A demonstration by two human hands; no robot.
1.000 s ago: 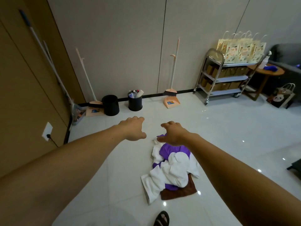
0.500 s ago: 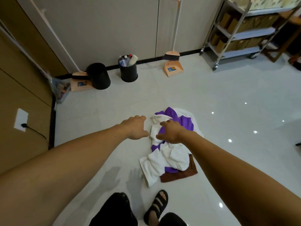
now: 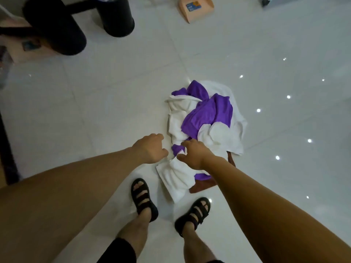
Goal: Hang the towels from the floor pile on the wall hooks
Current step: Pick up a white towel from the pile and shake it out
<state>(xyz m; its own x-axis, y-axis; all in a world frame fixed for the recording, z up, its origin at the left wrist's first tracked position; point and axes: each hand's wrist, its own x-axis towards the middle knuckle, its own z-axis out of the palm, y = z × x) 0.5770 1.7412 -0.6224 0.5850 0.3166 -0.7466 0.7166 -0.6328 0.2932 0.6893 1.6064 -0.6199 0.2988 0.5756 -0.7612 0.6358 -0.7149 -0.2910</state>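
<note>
**Item:** towel pile (image 3: 220,135), on the floor (image 3: 114,101), centre of frame, just above the person's sandals (image 3: 142,196). The wall hooks are not in view.

**Contents:**
- White towel (image 3: 176,179): thick terry, fanned in soft pleats toward lower centre, with more white cloth rolled and bunched above it.
- Purple towel (image 3: 209,112): looks thinner, draped in flat creases across the top.
- Brown towel (image 3: 201,186): only a corner shows, lying under the rest.

**Floor:** glossy pale tile that mirrors the ceiling lights. Cloth should slide on it easily.

**Left grip** (image 3: 150,149): fingers loosely curled, holding nothing, over bare tile just beside the pile's left edge.

**Right grip** (image 3: 193,154): over the near part of the pile, fingers bent down at the white cloth. I cannot tell from here whether it has closed on a fold.

**Step in hand, as I judge it:** picking out one towel.
- Take an upper layer only, pinching an edge or corner rather than a bunch.
- Lift straight up so tangled neighbours drop away.
- The free grip could steady the pile or find the second corner.

**Also present:** two black bins (image 3: 57,29), upper left; peach dustpan (image 3: 195,8), top centre.
</note>
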